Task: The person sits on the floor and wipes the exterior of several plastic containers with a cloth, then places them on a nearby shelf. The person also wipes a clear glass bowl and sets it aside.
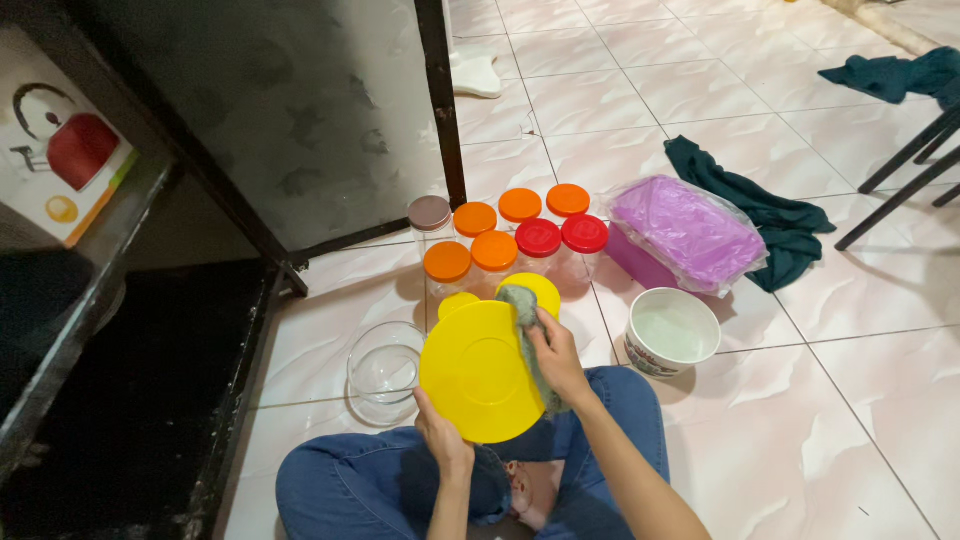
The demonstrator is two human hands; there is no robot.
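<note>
Yellow lid [478,372] in left hand [443,442], grey cloth [527,325] in right hand [557,358]

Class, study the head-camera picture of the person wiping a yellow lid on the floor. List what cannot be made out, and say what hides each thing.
- Underside of the yellow lid: faces away from the head view.
- Left hand: fingers behind the lid.
- Grey cloth: lower part under the right hand.
- Purple box: contents veiled by its plastic bag.
- Black chair legs: cut off by the right edge.

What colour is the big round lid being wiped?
Yellow lid, clearest in the head view.
</note>
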